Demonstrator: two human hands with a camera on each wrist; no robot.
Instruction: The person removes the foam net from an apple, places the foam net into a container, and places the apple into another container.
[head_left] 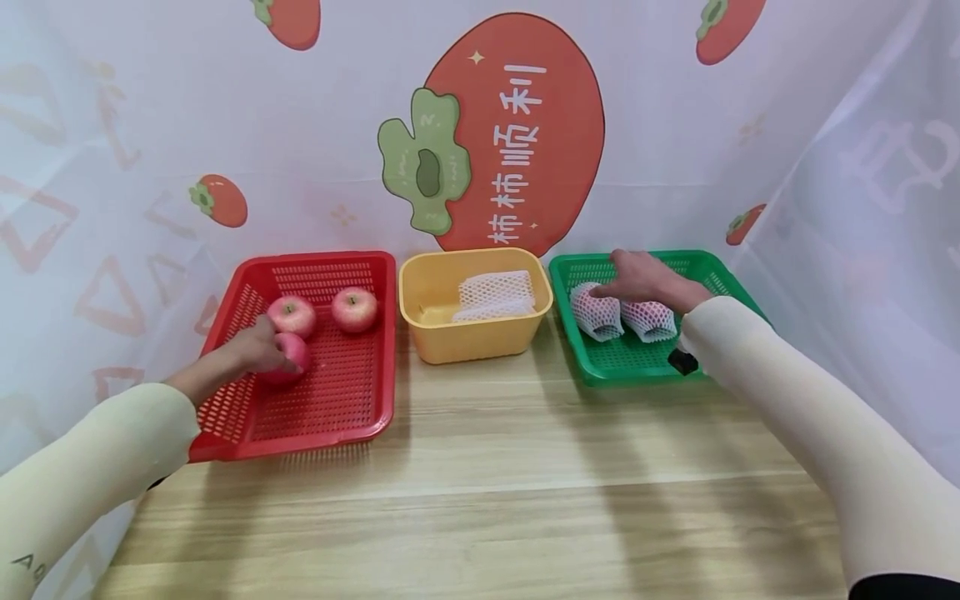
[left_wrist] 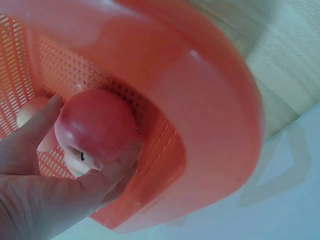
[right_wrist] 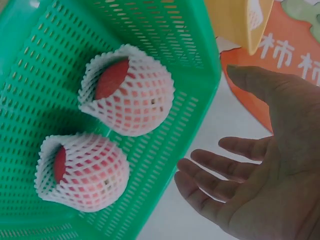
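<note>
In the head view my left hand (head_left: 253, 343) is down in the red basket (head_left: 345, 421), on the nearest of three apples. Seen from the left wrist, thumb and fingers curl round the sides of this apple (left_wrist: 95, 120), its stem end towards the fingers. Two other apples (head_left: 355, 309) (head_left: 292, 316) sit farther back in the basket. My right hand (head_left: 643, 277) hovers over the green basket (head_left: 615, 372), fingers spread and relaxed with nothing in them. Below it lie two apples in white foam nets (right_wrist: 137, 97) (right_wrist: 95, 172), each net open at one end.
Between the baskets stands a yellow bin (head_left: 472, 340) with white foam nets (head_left: 497, 293) inside. All three containers line the back of a wooden table (head_left: 480, 500). A printed curtain (head_left: 330, 125) hangs behind them and at both sides.
</note>
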